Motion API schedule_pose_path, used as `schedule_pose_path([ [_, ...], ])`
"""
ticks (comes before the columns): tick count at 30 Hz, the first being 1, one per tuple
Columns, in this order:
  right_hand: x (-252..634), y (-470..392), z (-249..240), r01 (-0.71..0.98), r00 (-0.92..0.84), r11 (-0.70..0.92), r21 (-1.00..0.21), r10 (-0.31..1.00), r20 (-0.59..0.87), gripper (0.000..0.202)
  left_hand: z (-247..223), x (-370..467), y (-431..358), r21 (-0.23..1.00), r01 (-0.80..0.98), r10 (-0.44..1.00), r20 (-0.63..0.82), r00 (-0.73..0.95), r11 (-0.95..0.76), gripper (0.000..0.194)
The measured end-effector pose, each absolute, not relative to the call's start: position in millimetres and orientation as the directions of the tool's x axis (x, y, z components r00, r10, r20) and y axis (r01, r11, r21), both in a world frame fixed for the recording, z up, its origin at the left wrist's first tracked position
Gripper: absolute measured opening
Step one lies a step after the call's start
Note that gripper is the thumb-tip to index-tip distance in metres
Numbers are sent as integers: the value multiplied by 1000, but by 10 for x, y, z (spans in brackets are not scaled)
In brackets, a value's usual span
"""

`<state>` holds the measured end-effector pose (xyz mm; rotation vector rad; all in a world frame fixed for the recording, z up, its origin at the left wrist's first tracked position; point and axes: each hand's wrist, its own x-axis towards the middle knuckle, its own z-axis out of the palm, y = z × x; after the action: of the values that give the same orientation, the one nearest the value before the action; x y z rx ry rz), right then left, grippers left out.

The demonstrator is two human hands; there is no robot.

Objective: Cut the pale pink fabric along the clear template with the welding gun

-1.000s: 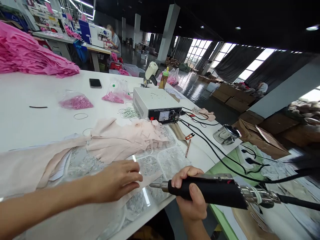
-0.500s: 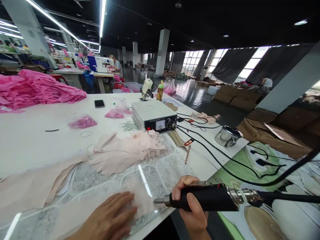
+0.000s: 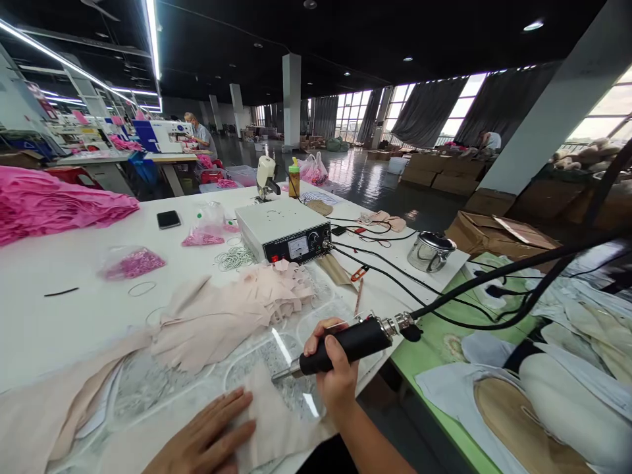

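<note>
My left hand (image 3: 210,428) lies flat, fingers stretched out, on a pale pink piece of fabric (image 3: 276,428) at the near edge of the table. Wrapped in my right hand (image 3: 338,372) is a black corded ultrasonic cutter (image 3: 358,342), its metal tip pointing left and down at the fabric's upper right edge. Whether the tip touches the cloth, I cannot tell. Under the fabric is a glossy, clear-topped mat with grey patterning (image 3: 153,392). Beyond my hands lies a heap of pale pink cut pieces (image 3: 217,316), with a longer fabric stack (image 3: 74,392) at the left.
A white control box (image 3: 279,217) with a dial stands behind the heap. Black cables (image 3: 385,273) run right from it, past an orange cutter (image 3: 360,272) and a glass mug (image 3: 430,252). Bright pink cloth (image 3: 59,204) is piled far left. A green table (image 3: 444,395) adjoins on the right.
My right hand has moved left and up with the ultrasonic cutter, which now slants more. Its tip has gone to the fabric's upper edge. My left hand stays flat; the view has turned right.
</note>
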<state>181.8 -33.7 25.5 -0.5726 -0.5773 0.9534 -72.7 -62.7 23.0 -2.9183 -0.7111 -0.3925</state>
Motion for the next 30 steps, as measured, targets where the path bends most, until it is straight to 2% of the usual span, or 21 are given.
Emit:
schedule_pose_path([
  [7, 1775, -251, 299, -610, 457, 419, -672, 879, 134, 23, 271, -741, -575, 65, 485, 482, 282, 830, -872, 42],
  [10, 1770, -248, 279, -614, 445, 403, -678, 887, 123, 21, 265, -724, -573, 76, 514, 514, 269, 814, -854, 42],
  [14, 1734, -276, 257, -609, 412, 376, -699, 902, 127, 20, 269, -610, -537, 123, 515, 524, 341, 781, -848, 35],
  [17, 1701, -299, 239, -587, 374, 359, -726, 915, 150, 19, 253, -518, -490, 197, 487, 524, 383, 761, -851, 37],
  [21, 1713, -314, 222, -556, 351, 359, -750, 919, 179, 17, 187, -473, -455, 278, 468, 542, 362, 758, -839, 44],
  [24, 1750, -317, 222, -532, 352, 373, -760, 914, 203, 15, 139, -477, -463, 275, 476, 548, 353, 758, -835, 46],
  [30, 1772, -332, 208, -546, 308, 386, -743, 918, 250, 12, 103, -480, -497, 193, 514, 548, 347, 761, -836, 45],
])
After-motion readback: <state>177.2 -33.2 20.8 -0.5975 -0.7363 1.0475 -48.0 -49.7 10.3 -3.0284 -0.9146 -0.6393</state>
